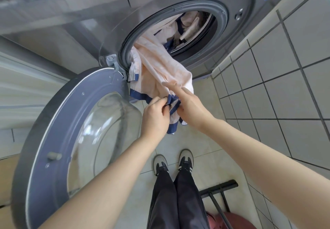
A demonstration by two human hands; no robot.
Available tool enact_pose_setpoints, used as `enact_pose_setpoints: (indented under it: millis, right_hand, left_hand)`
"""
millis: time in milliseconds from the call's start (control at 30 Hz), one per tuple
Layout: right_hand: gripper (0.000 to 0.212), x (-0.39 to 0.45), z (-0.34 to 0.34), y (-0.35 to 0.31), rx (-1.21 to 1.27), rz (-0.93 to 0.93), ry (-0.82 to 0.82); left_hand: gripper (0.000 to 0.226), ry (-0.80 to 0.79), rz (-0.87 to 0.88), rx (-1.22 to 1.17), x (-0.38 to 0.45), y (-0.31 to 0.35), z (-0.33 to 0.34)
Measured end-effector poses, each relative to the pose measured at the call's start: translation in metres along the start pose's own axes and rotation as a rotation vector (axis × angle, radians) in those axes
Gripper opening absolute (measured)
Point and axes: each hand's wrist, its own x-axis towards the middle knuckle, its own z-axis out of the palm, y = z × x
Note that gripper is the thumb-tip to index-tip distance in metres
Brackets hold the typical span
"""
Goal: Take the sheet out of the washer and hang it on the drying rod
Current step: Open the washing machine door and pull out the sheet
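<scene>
Sheet (160, 62), one, apparently in two hands.

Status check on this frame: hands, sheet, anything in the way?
Left hand and right hand both gripping the sheet at its blue hem. Sheet half out, rest inside the drum. Door open, clear.

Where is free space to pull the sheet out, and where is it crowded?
Free: the floor tiles between the open door and the tiled wall. Crowded: the washer opening, filled by the sheet that both hands, left hand and right hand, hold.
</scene>
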Motion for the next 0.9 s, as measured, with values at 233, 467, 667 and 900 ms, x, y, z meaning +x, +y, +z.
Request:
enact_pose_setpoints:
  millis: [233,467,667,900]
  right_hand:
    - [0.042,0.005,-0.001,0.013,-0.06,0.094,-0.029]
    - [0.043,-0.008,-0.007,0.01,0.092,0.19,-0.025]
    - [0.043,-0.013,-0.007,0.015,0.048,0.13,-0.005]
    - [0.036,-0.023,-0.008,0.02,-0.141,-0.055,0.035]
  left_hand:
    - [0.032,-0.071,-0.264,-0.187,0.01,-0.012,-0.02]
    - [0.058,0.062,-0.585,-0.04,0.064,-0.019,-0.017]
    - [0.072,0.061,-0.94,-0.249,0.101,-0.03,-0.009]
    - [0.065,0.023,-0.929,-0.387,0.103,-0.033,-0.006]
